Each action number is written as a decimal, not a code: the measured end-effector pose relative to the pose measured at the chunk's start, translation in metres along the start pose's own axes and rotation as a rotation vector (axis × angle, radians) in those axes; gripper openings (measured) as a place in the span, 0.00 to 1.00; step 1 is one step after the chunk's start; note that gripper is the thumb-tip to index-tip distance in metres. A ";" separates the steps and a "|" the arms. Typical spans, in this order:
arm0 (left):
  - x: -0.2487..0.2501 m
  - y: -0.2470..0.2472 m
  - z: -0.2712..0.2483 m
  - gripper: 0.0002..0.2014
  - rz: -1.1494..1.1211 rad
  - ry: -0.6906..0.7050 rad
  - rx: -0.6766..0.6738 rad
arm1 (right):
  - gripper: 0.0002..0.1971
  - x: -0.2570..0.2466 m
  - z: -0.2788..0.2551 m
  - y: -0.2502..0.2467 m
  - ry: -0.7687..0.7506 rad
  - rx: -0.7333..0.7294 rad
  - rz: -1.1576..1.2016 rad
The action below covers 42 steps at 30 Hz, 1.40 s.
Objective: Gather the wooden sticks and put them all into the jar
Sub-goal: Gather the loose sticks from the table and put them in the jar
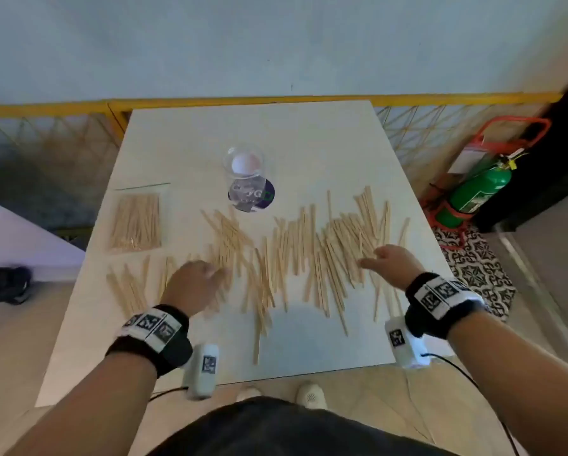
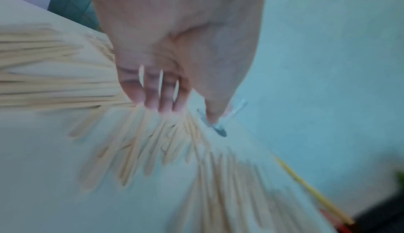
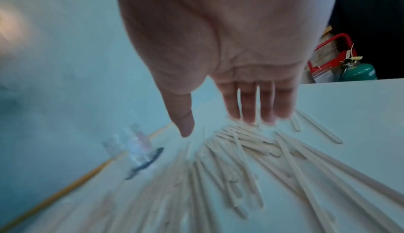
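Note:
Many thin wooden sticks (image 1: 296, 255) lie scattered in a wide band across the white table (image 1: 309, 143). A clear glass jar (image 1: 245, 166) stands upright behind them on a dark round sticker. My left hand (image 1: 207, 274) hovers over the left part of the spread, fingers straight, tips touching the sticks (image 2: 153, 141). My right hand (image 1: 379, 258) reaches over the right part with fingers extended above the sticks (image 3: 251, 150), holding nothing. The jar (image 3: 133, 148) appears blurred to the left of the right thumb.
A neat bundle of sticks (image 1: 136, 222) in clear wrap lies at the table's left side. A green fire extinguisher (image 1: 473, 195) in a red stand sits on the floor to the right. A yellow railing (image 1: 210, 102) runs behind the table.

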<state>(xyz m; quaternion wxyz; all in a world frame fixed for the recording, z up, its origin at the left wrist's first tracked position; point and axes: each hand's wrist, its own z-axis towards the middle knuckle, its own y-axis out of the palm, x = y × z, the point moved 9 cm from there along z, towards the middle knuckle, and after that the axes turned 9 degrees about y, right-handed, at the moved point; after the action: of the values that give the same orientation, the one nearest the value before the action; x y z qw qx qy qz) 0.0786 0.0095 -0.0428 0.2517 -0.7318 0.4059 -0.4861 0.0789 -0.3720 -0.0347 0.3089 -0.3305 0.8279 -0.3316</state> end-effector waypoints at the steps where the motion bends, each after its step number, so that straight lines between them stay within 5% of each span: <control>1: -0.006 -0.002 0.012 0.39 0.016 -0.120 0.064 | 0.45 0.003 0.015 -0.007 0.074 0.068 -0.007; 4: -0.011 0.014 0.021 0.66 0.004 -0.431 0.060 | 0.68 0.018 0.045 -0.015 0.301 0.125 -0.012; 8: 0.019 0.041 0.036 0.69 0.078 -0.375 0.068 | 0.74 0.020 0.073 -0.007 0.326 0.104 -0.017; 16: 0.087 0.083 0.054 0.59 0.195 -0.230 0.090 | 0.63 -0.035 0.064 0.023 0.035 0.157 -0.148; 22: 0.101 0.078 0.073 0.42 0.145 -0.162 0.114 | 0.38 -0.061 0.066 0.034 -0.113 0.119 -0.045; 29: 0.092 0.068 0.088 0.23 0.014 -0.105 0.042 | 0.17 -0.075 0.075 0.041 -0.021 0.054 0.000; 37: 0.101 0.069 0.101 0.16 0.015 0.035 -0.057 | 0.16 -0.082 0.080 0.054 0.122 -0.017 0.034; 42: 0.085 0.074 0.110 0.17 -0.150 -0.025 -0.128 | 0.23 -0.083 0.080 0.054 0.176 -0.037 0.090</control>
<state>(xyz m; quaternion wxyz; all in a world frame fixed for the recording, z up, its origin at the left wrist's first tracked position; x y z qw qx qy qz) 0.1709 -0.1049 -0.0999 0.1724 -0.7808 0.3770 -0.4674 0.1676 -0.3067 -0.0979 0.2434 -0.2681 0.8718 -0.3299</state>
